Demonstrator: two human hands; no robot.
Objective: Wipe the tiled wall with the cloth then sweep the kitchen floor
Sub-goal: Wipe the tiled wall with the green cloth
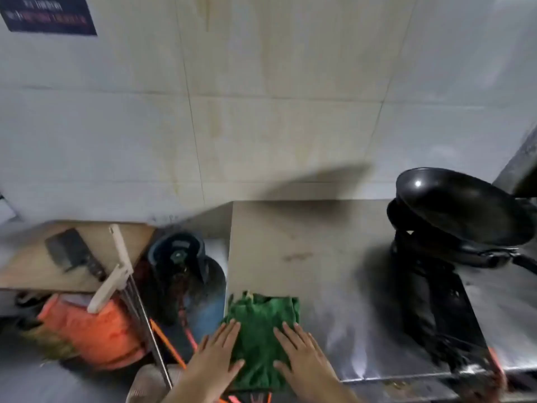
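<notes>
- Two bare hands: left hand, right hand
- One crumpled green cloth
- Two stacked black round pans
- One dark-bladed cleaver
- One blue gas cylinder
- One dark wall sign

The soft green cloth lies flat and a bit wrinkled at the near left edge of the shiny metal worktop, and the big pale tiled wall with thin lines and yellowish streaks stands behind it.

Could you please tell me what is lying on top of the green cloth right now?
Both hands rest flat on the green cloth: left hand, right hand. The steel counter beneath the cloth is covered there.
</notes>
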